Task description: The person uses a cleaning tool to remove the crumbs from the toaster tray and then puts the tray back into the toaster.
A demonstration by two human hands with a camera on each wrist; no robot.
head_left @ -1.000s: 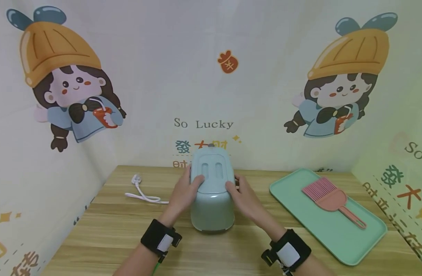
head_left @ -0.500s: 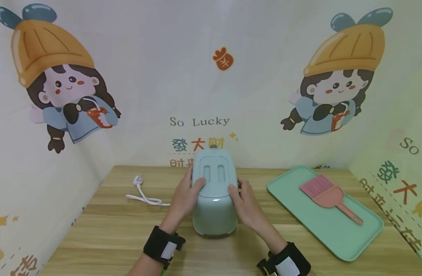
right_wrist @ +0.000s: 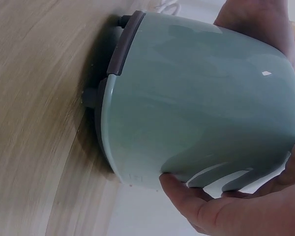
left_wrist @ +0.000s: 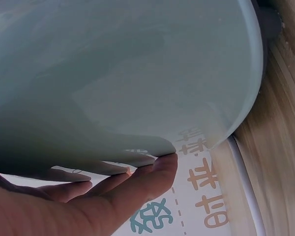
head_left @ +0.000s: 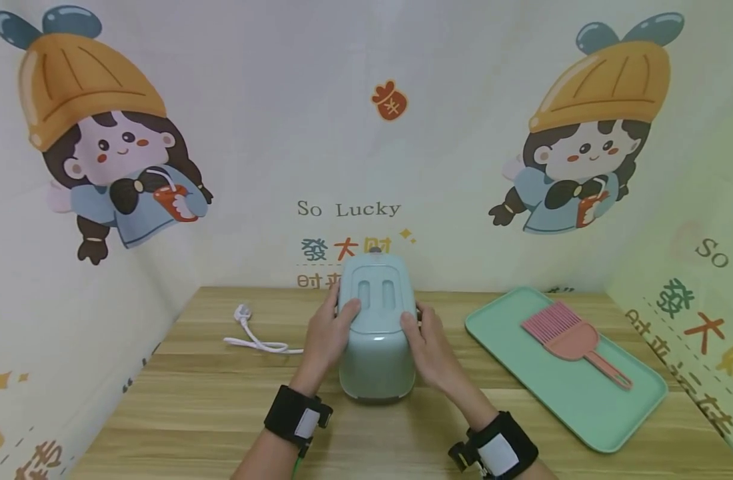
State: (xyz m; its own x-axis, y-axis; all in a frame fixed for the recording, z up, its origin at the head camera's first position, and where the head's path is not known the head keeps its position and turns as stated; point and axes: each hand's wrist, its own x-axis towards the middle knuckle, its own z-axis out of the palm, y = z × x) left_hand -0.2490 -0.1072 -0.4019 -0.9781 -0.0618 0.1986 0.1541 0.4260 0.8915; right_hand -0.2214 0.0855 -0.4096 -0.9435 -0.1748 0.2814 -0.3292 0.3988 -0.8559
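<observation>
- The left hand (head_left: 329, 330) wraps the left side of the toaster (head_left: 377, 363), fingers down the wall and thumb on the top edge.
- The right hand (head_left: 429, 340) mirrors it on the right side, thumb near the front corner of the lid (head_left: 376, 317).
- Both hands are spread to the toaster's width with the fingers bent around it, so it is gripped between them; both wrist views show fingertips touching the glossy wall.
- The forearms reach in from the lower edge and slant toward each other.
- Compared with half a second ago, the toaster sits slightly farther from the person and a touch to the right; the grip looks the same.
- The toaster is upright near the middle of the wooden surface (head_left: 180, 393); whether its dark feet all touch the wood is unclear.
- Its body is smooth pale green with rounded sides and a dark base; the bluish lid is on and bears two long recesses.
- A white cord (head_left: 237, 342) lies to its left.
</observation>
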